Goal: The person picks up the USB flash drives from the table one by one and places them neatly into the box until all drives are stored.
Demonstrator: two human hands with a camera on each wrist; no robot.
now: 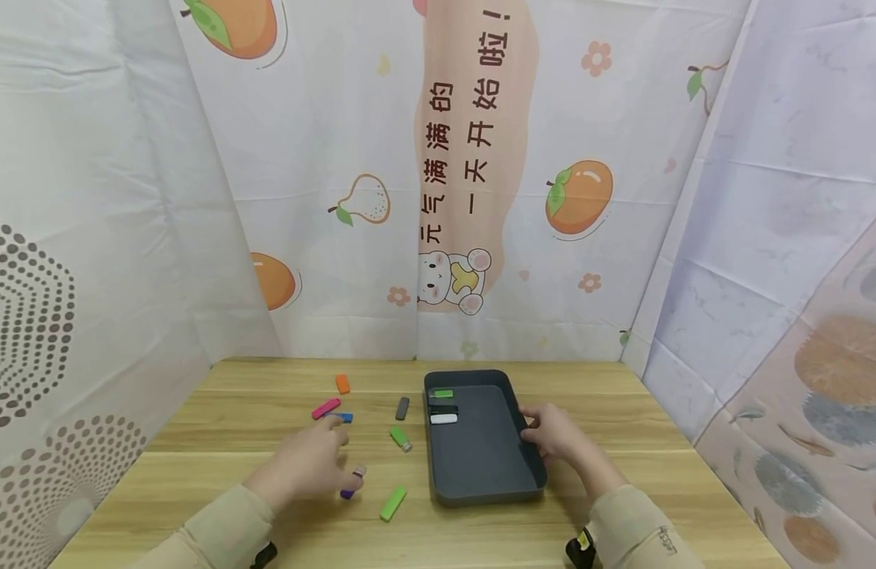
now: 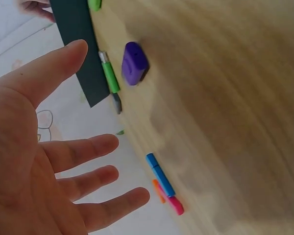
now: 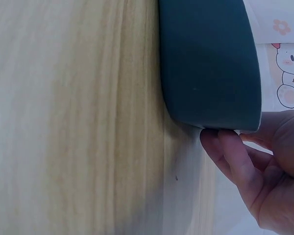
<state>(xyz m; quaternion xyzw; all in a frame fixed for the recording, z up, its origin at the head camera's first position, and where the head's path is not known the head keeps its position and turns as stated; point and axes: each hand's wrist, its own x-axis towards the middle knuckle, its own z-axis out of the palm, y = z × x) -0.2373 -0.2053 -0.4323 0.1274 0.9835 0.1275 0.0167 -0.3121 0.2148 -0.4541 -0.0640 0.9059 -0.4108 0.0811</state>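
My left hand (image 1: 306,465) hangs spread, empty near the purple stick (image 1: 348,493), my right hand (image 1: 555,432) pinches the tray (image 1: 488,454), and one tug could jumble the sticks inside (image 1: 443,419)!

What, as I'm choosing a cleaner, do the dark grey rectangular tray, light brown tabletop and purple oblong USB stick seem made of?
Dark grey rectangular tray: probably matte plastic; smooth, evenly coloured thin walls.
Light brown tabletop: wood or laminate, low sheen; streaky grain.
Purple oblong USB stick: casing likely satin plastic; smooth, solid colour.
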